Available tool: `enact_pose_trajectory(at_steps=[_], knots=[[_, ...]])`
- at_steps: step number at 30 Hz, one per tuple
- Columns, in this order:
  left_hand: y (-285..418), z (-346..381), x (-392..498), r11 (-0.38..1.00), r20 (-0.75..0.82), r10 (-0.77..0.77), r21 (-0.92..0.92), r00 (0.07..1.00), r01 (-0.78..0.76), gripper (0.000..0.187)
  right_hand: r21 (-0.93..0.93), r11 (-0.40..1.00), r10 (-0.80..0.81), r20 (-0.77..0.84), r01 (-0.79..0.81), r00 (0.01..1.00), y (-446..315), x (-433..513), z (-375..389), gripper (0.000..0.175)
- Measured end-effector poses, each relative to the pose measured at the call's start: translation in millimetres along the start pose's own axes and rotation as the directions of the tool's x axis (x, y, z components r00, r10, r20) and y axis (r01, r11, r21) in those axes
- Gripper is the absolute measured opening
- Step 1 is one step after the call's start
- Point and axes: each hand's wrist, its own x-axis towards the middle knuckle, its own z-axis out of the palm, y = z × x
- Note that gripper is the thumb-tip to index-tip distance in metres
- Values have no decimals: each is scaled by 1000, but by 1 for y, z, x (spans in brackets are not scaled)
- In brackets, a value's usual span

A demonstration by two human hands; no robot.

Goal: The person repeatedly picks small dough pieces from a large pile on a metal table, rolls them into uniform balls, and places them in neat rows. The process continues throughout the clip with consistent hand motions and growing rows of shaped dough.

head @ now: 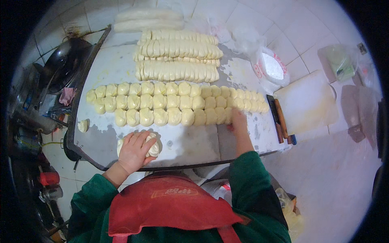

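Observation:
My left hand (134,148) rests over a pale lump of dough (154,147) near the table's front edge, fingers curled round it. More dough (119,146) shows on the hand's other side. My right hand (239,120) is at the right end of the nearest of three rows of dough balls (161,116); its fingers are blurred and partly hidden, so whether they hold a ball is unclear. The balls sit side by side, glossy and pale yellow, smaller towards the right. A small dough piece (82,125) lies alone at the left.
Behind the rows lie long pleated dough rolls (177,71) and smooth dough lengths (149,25). A plastic bag of white material (272,66) stands at the back right. Wooden-handled tools (279,118) lie at the right edge beside a pale board (307,103). A dark wok (65,62) stands left of the marble-like table (194,145).

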Motion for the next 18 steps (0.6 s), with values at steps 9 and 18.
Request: enact_pose_trajectory(at_steps=[9, 18], knots=[[-4, -2, 4, 975, 160, -166, -124, 973, 187, 86, 331, 929, 82, 250, -165, 965, -2, -20, -5, 55], [-4, -1, 11, 983, 141, -163, -59, 977, 172, 81, -383, 883, -224, 170, 274, 960, -22, -36, 29, 68]])
